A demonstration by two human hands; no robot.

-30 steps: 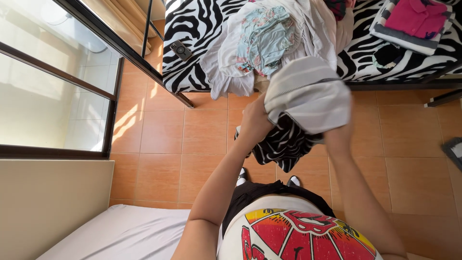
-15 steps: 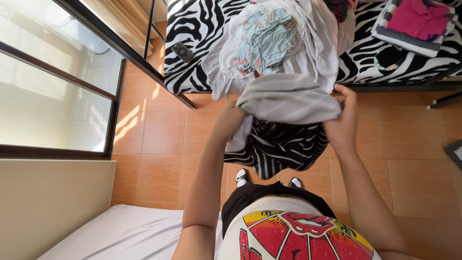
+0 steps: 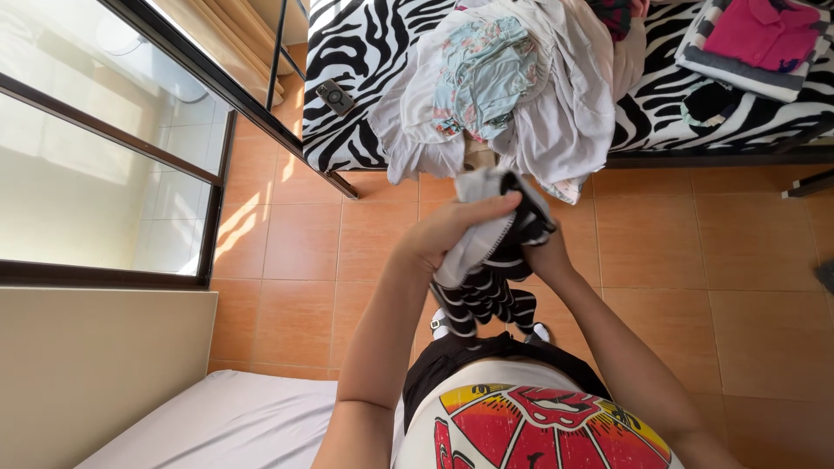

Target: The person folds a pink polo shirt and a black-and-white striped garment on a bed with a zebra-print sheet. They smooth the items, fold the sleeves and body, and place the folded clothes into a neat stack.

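A black-and-white striped garment (image 3: 486, 287) is bunched up between both my hands above the tiled floor. My left hand (image 3: 452, 230) grips its upper, pale grey part from the left. My right hand (image 3: 546, 252) holds it from the right, mostly hidden behind the cloth. The lower striped part hangs down toward my feet. Just beyond the hands, a heap of white and pale floral clothes (image 3: 504, 87) spills over the edge of a bed with a zebra-print cover (image 3: 365, 52).
Folded clothes with a pink top (image 3: 756, 39) lie on the bed at the right. A small dark device (image 3: 334, 95) sits near the bed's left corner. A glass door with a dark frame (image 3: 208, 174) stands at left. White bedding (image 3: 226, 426) lies at the lower left.
The garment was spread wide between my hands; now my hands have come together and the cloth is gathered into a tight bundle, its striped part dangling.
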